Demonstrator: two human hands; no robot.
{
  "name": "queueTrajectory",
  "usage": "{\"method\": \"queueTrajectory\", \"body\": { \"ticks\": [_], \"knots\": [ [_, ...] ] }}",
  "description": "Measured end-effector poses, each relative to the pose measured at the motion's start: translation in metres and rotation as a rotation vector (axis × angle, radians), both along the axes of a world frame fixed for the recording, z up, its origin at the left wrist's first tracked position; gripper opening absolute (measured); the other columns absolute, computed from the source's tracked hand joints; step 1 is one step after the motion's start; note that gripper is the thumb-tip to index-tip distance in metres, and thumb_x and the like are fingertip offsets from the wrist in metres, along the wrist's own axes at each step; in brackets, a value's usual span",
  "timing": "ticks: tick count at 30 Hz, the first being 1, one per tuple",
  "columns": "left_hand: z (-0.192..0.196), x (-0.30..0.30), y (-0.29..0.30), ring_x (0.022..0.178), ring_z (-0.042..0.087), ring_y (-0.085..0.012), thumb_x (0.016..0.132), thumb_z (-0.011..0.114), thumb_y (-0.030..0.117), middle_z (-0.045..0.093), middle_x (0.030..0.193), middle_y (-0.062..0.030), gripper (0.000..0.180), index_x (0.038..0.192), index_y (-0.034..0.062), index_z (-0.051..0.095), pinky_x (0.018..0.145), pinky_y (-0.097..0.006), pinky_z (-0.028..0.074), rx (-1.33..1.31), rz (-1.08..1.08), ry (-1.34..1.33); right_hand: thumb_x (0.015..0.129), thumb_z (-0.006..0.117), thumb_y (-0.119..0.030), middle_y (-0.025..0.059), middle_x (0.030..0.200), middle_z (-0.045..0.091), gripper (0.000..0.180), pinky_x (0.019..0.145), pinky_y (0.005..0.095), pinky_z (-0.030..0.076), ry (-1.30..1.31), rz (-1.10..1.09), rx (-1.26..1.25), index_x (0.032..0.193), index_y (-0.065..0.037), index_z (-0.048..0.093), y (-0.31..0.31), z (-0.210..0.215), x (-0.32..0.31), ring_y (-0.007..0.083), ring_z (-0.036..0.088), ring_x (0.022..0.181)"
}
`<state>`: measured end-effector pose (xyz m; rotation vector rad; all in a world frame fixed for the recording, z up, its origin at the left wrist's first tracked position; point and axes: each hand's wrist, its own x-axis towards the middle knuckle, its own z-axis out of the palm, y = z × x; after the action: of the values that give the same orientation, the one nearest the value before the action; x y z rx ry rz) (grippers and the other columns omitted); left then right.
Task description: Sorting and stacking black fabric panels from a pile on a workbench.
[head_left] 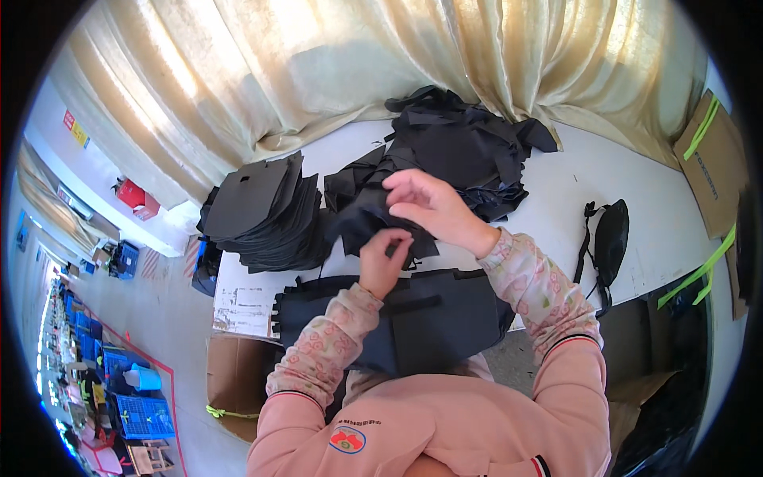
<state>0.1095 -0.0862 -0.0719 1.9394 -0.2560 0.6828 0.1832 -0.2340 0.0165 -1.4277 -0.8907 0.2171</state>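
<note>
My left hand (381, 261) is closed in a pinch, its thumb and fingertips meeting at the near edge of a rumpled black fabric piece (364, 218). Whether it grips that fabric or something smaller, I cannot make out. Above and to the right, my right hand (435, 208) hovers over the same dark pieces. Its thumb and curved fingers are apart, with nothing visible between them. Close to my body, a larger black fabric panel (433, 322) with a strap-like strip lies over the table's front edge.
Left of my hands stands a tall stack of black cut panels (258, 199). A loose heap of black pieces (457, 147) lies at the back, against the curtain (342, 71). A black strapped pouch (610, 242) rests on the white table (548, 215). Cardboard boxes (234, 370) flank the table.
</note>
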Motion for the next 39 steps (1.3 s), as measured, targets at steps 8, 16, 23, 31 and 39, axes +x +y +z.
{"method": "queueTrajectory", "body": {
  "ticks": [8,16,23,31,39],
  "knots": [
    [0.05,-0.018,0.028,0.08,0.056,-0.0041,0.088,0.065,0.002,0.062,0.088,0.0012,0.012,0.1,0.0021,0.064,0.074,-0.018,0.044,-0.778,-0.255,0.232,0.061,0.086,-0.032,0.0223,0.14,0.04,0.105,0.106,0.0429,0.035,-0.547,-0.111,-0.415,0.145,-0.004,0.03,-0.027,-0.024,-0.052,0.0376,0.04,0.13],
    [0.056,-0.03,0.03,0.096,0.058,-0.0108,0.088,0.062,-0.002,0.061,0.104,-0.0036,0.035,0.122,0.0017,0.056,0.09,-0.025,0.046,-0.672,-0.189,0.085,0.08,0.066,-0.001,0.0207,0.123,0.055,0.052,0.092,0.0345,0.046,-0.381,-0.427,-0.203,0.128,-0.001,0.047,-0.01,-0.034,-0.079,0.0346,0.058,0.111],
    [0.063,-0.048,0.026,0.123,0.043,-0.0379,0.06,0.079,0.008,0.043,0.133,-0.0175,0.079,0.132,0.0102,0.048,0.105,-0.045,0.033,0.367,0.12,-0.109,0.075,0.064,0.0,0.0145,0.088,0.064,0.026,0.069,0.0402,0.051,-0.535,-0.468,-0.295,0.101,-0.005,0.062,-0.004,-0.016,-0.093,0.0337,0.063,0.082],
    [0.055,-0.04,0.053,0.117,0.046,-0.034,0.052,0.073,0.001,0.049,0.123,-0.011,0.05,0.098,0.0138,0.058,0.1,-0.047,0.032,0.438,0.271,-0.234,0.073,0.062,0.004,0.0143,0.082,0.055,0.023,0.063,0.0387,0.048,-0.685,-0.463,-0.496,0.096,-0.002,0.063,-0.02,0.016,-0.134,0.0343,0.059,0.074],
    [0.058,-0.07,0.136,0.11,0.052,-0.0279,0.052,0.061,-0.007,0.059,0.111,-0.0036,0.042,0.089,0.0128,0.062,0.096,-0.042,0.035,0.579,0.436,-0.195,0.07,0.056,0.008,0.0165,0.079,0.055,0.028,0.061,0.0394,0.046,-0.547,-0.244,-0.465,0.096,0.001,0.06,-0.051,0.024,-0.149,0.0352,0.057,0.07]
  ]
}}
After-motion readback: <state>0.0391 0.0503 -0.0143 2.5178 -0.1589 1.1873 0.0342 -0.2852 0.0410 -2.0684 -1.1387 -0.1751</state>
